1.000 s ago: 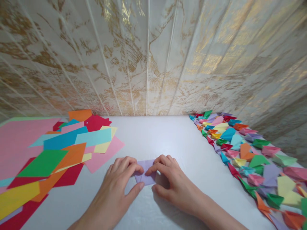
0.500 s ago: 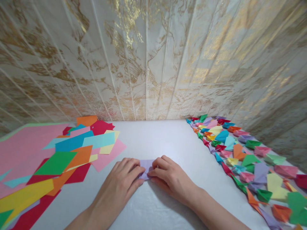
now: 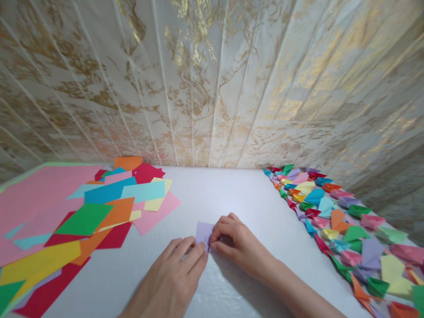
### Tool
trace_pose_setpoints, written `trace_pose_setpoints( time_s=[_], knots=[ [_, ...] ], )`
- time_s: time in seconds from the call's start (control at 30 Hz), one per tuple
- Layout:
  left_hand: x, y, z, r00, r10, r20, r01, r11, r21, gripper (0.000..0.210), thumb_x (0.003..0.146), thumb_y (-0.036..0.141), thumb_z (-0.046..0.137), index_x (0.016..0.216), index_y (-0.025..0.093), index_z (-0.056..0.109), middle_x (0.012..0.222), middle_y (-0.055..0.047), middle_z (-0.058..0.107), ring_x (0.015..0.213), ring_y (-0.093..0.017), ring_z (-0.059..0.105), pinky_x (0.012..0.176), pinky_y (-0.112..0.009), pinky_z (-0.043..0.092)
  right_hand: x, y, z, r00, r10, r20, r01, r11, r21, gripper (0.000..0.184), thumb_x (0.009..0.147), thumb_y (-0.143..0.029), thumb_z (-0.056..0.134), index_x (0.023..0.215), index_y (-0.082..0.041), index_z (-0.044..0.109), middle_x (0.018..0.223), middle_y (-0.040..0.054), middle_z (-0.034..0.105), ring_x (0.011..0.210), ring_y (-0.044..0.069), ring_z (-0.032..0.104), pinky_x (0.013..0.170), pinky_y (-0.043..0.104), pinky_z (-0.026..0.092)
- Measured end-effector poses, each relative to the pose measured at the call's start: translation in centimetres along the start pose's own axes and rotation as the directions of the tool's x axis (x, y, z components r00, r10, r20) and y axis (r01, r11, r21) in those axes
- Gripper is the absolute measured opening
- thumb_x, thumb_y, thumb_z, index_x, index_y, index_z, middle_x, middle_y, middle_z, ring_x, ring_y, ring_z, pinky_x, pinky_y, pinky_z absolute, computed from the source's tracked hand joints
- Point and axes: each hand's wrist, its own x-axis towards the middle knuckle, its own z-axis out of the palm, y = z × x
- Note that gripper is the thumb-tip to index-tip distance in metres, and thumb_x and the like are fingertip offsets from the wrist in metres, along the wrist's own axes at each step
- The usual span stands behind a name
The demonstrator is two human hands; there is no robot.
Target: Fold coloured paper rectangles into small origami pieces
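A small folded piece of lilac paper lies on the table between my hands. My left hand rests at the paper's lower left, fingers together, the index fingertip pressing on its lower edge. My right hand pinches the right side of the paper between thumb and curled fingers. The lower part of the paper is partly hidden by both hands, so the exact fold there cannot be made out.
On the left lies a spread of flat coloured paper pieces over large pink sheets. Rows of small folded paper shapes fill the right side. A white and gold pleated curtain hangs behind the white table.
The lilac paper has been turned from lying crosswise to standing more lengthwise. My left hand has moved lower and right, its fingers straighter. The whole view has shifted slightly.
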Motion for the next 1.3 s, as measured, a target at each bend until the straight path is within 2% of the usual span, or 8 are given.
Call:
trace_pose_setpoints(
  time_s=[0.23, 0.4, 0.53, 0.77, 0.87, 1.03, 1.17, 1.3],
  knots=[
    [-0.2, 0.1, 0.1, 1.0, -0.02, -0.004, 0.02, 0.999, -0.036, 0.037, 0.084, -0.001, 0.045, 0.111, 0.016, 0.063, 0.109, -0.004, 0.072, 0.098, -0.025, 0.061, 0.088, -0.037, 0.046, 0.3, -0.4, 0.5, 0.997, 0.072, -0.015, -0.072, 0.997, 0.017, 0.023, 0.078, 0.004, 0.066, 0.078, -0.019, 0.063, 0.08, -0.0011, 0.063, 0.086, 0.018, 0.052, 0.079, 0.031, 0.04],
    [0.0, 0.0, -0.1, 0.999, -0.049, 0.012, 0.05, 0.994, -0.099, 0.038, 0.085, 0.0, 0.045, 0.113, 0.019, 0.063, 0.11, -0.002, 0.072, 0.099, -0.023, 0.06, 0.09, -0.035, 0.045, 0.3, -0.2, 0.5, 0.996, 0.087, -0.007, -0.087, 0.995, 0.042, 0.024, 0.077, 0.005, 0.068, 0.078, -0.018, 0.064, 0.08, -0.0011, 0.063, 0.085, 0.018, 0.051, 0.078, 0.03, 0.039],
    [0.2, -0.1, 0.2, 0.997, -0.05, -0.057, 0.043, 0.993, -0.108, 0.042, 0.083, 0.002, 0.044, 0.116, 0.022, 0.061, 0.107, 0.0, 0.072, 0.096, -0.023, 0.06, 0.087, -0.036, 0.045, 0.5, -0.1, 0.3, 0.995, 0.1, -0.007, -0.099, 0.991, 0.087, 0.024, 0.077, 0.004, 0.07, 0.076, -0.019, 0.064, 0.078, -0.0015, 0.063, 0.084, 0.017, 0.052, 0.078, 0.03, 0.039],
    [0.8, 0.1, 0.0, 0.998, -0.064, -0.011, 0.063, 0.992, -0.107, 0.04, 0.081, 0.002, 0.044, 0.109, 0.023, 0.064, 0.105, -0.002, 0.072, 0.097, -0.024, 0.061, 0.085, -0.037, 0.049, 0.6, 0.2, 0.3, 0.995, 0.097, -0.017, -0.095, 0.991, 0.098, 0.023, 0.078, 0.002, 0.069, 0.075, -0.02, 0.064, 0.075, -0.0024, 0.062, 0.081, 0.017, 0.051, 0.077, 0.03, 0.039],
    [1.0, 0.2, -0.3, 0.995, -0.071, 0.065, 0.077, 0.992, -0.098, 0.037, 0.083, 0.004, 0.045, 0.109, 0.022, 0.065, 0.106, -0.004, 0.072, 0.099, -0.024, 0.062, 0.085, -0.038, 0.051, 0.5, 0.2, 0.3, 0.997, 0.078, -0.011, -0.077, 0.993, 0.094, 0.023, 0.077, 0.002, 0.07, 0.077, -0.02, 0.063, 0.078, -0.0021, 0.063, 0.083, 0.017, 0.051, 0.078, 0.031, 0.039],
    [0.8, 0.2, -0.5, 0.996, -0.094, 0.014, 0.094, 0.993, -0.075, 0.037, 0.087, 0.008, 0.044, 0.112, 0.022, 0.067, 0.114, -0.006, 0.071, 0.105, -0.025, 0.062, 0.088, -0.039, 0.052, 0.2, -0.1, 0.4, 0.998, 0.06, -0.006, -0.059, 0.996, 0.073, 0.027, 0.073, 0.003, 0.067, 0.087, -0.02, 0.062, 0.085, -0.0006, 0.061, 0.087, 0.019, 0.05, 0.08, 0.032, 0.039],
    [1.0, 0.1, -0.5, 0.999, -0.047, -0.022, 0.045, 0.996, -0.079, 0.036, 0.088, 0.008, 0.044, 0.113, 0.021, 0.066, 0.13, -0.004, 0.067, 0.12, -0.025, 0.058, 0.094, -0.04, 0.049, 0.1, 0.4, -0.1, 0.999, 0.048, -0.005, -0.047, 0.996, 0.074, 0.034, 0.074, 0.006, 0.059, 0.095, -0.02, 0.059, 0.094, 0.0016, 0.059, 0.092, 0.02, 0.049, 0.084, 0.034, 0.039],
    [1.3, -0.2, -0.8, 1.0, -0.03, -0.005, 0.029, 0.992, -0.122, 0.032, 0.089, 0.009, 0.045, 0.109, 0.022, 0.067, 0.126, -0.003, 0.069, 0.123, -0.024, 0.057, 0.096, -0.038, 0.048, 0.2, 1.9, -0.9, 0.995, 0.082, -0.064, -0.077, 0.994, 0.081, 0.041, 0.068, 0.009, 0.05, 0.095, -0.021, 0.056, 0.094, 0.002, 0.058, 0.094, 0.02, 0.049, 0.085, 0.034, 0.04]
  ],
)
